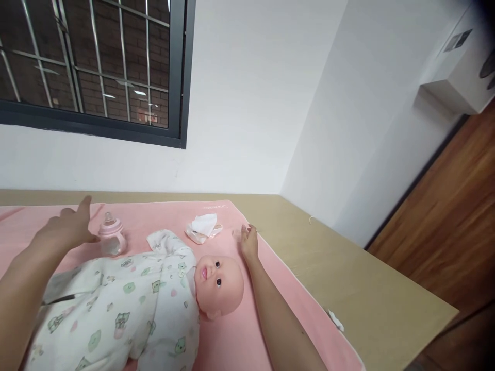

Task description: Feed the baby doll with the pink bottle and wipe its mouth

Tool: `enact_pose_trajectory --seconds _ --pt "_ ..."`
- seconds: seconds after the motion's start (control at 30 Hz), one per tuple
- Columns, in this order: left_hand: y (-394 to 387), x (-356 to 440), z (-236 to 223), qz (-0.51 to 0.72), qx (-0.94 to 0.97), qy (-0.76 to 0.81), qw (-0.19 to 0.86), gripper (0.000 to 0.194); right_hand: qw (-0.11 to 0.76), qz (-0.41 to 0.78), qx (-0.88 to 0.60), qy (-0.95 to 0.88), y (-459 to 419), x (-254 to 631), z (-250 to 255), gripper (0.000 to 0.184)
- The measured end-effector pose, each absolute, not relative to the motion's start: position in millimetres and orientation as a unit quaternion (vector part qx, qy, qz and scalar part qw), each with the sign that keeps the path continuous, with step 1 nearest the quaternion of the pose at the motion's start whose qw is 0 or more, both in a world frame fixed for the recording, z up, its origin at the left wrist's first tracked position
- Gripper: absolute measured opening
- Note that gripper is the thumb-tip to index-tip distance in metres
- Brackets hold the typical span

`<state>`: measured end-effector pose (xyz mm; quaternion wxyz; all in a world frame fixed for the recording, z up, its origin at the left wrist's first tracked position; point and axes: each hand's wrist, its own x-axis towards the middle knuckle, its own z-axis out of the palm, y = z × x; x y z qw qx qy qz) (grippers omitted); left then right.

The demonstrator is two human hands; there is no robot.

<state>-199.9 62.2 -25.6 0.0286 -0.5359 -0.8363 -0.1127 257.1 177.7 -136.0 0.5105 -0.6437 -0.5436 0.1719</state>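
Note:
My left hand (71, 224) is held over the pink sheet at the left, fingers spread and holding nothing. Just right of its fingertips stands a pink baby bottle (112, 239) with a bare teat and side handles. Beyond the doll's head, my right hand (249, 242) has its fingers bent at a small clear, cap-like thing (236, 234), which is hard to make out against the sheet. Between my arms a baby doll (220, 286) lies on its back, head to the right, wearing a white suit (127, 309) with green and pink prints.
A crumpled white tissue or soft pack (203, 228) lies behind the doll. The pink sheet (232, 340) covers part of a wooden tabletop (348, 278); a small white object (335, 320) lies at the sheet's right edge. Walls and a barred window (93, 62) stand behind.

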Motion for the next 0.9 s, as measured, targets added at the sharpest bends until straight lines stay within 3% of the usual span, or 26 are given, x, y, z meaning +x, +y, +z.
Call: enact_pose_trajectory --seconds 0.13,0.27,0.4,0.63,0.9 --pt "45 -160 5 -0.156 -0.579 -0.796 0.082 0.085 0.566 0.099 -0.609 -0.547 172 259 -129 0.056" --pt "44 -92 19 -0.185 -0.692 -0.696 0.045 0.060 0.577 0.039 -0.548 -0.604 165 257 -123 0.041" --pt "58 -21 14 -0.172 -0.767 -0.609 -0.106 0.047 0.534 0.043 -0.481 -0.694 156 244 -121 0.033" --pt "106 30 -11 -0.004 -0.826 -0.479 -0.297 0.040 0.398 0.047 -0.432 -0.808 149 215 -124 0.025" --pt "104 46 -18 0.057 -0.862 -0.384 -0.326 0.031 0.306 0.069 -0.402 -0.860 148 203 -127 0.020"
